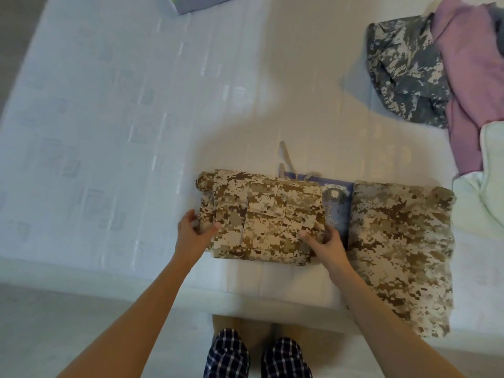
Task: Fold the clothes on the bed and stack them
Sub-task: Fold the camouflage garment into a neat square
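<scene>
folded tan camo garment (261, 216) held at both ends
on the bed (109, 132) it lay near the front edge, long axis side to side; left hand (191, 233) and right hand (324, 241) gripped its short ends, thumbs on top, both equally near.

Bedroom in a home.
Filling most of the frame, a wide pale-sheeted bed (109, 118); heaped at upper right, loose clothes (414, 77); at lower centre, folded garments (401, 241).
</scene>
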